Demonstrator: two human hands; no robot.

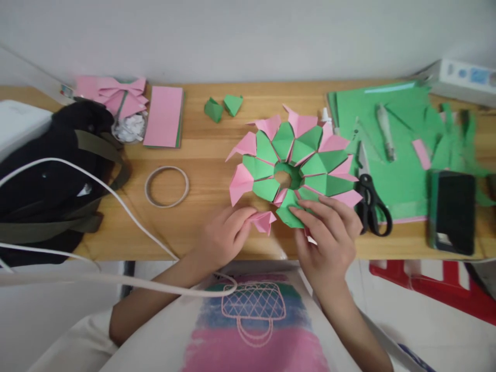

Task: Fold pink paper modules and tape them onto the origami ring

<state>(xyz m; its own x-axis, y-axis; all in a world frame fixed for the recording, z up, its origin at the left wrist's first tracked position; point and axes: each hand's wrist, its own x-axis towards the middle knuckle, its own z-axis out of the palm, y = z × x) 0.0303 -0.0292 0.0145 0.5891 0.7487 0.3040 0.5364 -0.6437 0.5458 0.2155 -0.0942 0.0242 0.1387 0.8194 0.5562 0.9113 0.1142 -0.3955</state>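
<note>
A ring of folded green and pink paper pieces (267, 150) lies on the wooden table, with pink points outward and a round hole in the middle. My right hand (329, 232) grips its near side, thumb below and fingers over a green piece (290, 213). Just left of that, my left hand (228, 232) pinches a small pink folded paper piece (264, 221) by its left end. This pink piece sits close to the ring's near edge; whether they touch I cannot tell.
Black scissors (372, 204), a utility knife (385, 132), green paper sheets (349, 103) and a phone (452, 212) lie right. Left are a tape roll (166, 205), a pink paper stack (164, 116), a black bag (50, 181) and white cables (116, 196). Two green folded pieces (213, 109) lie behind.
</note>
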